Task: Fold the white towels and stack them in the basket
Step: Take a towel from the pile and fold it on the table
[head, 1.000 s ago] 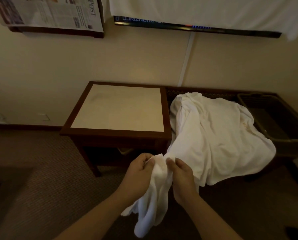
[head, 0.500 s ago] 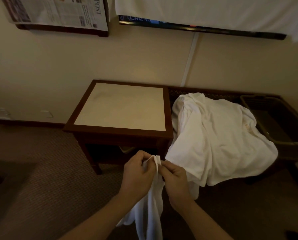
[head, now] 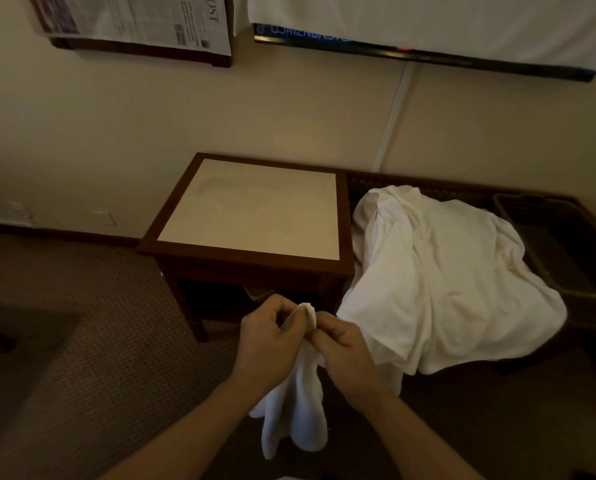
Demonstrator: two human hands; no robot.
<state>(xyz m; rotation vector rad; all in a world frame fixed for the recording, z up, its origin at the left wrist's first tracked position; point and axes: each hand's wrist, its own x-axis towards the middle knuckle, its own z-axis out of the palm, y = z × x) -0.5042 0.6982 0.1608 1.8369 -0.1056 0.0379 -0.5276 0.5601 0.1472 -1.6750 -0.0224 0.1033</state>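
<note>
A small white towel (head: 298,414) hangs in front of me, bunched, its top edge pinched between both hands. My left hand (head: 268,344) grips the corner from the left, and my right hand (head: 345,351) pinches it from the right, the two hands almost touching. A large heap of white cloth (head: 441,285) lies over the low dark bench to the right. At the far right stands the dark basket (head: 518,213), its inside looking bare.
A dark wooden side table (head: 251,256) with a pale top stands just ahead of my hands. A framed newspaper (head: 140,22) and a white sheet over a dark bar (head: 428,53) hang on the wall. Brown carpet (head: 82,358) covers the floor.
My hands have drawn closer together at the towel's top corner, and the towel now hangs narrower and straighter below them. The view has shifted slightly left.
</note>
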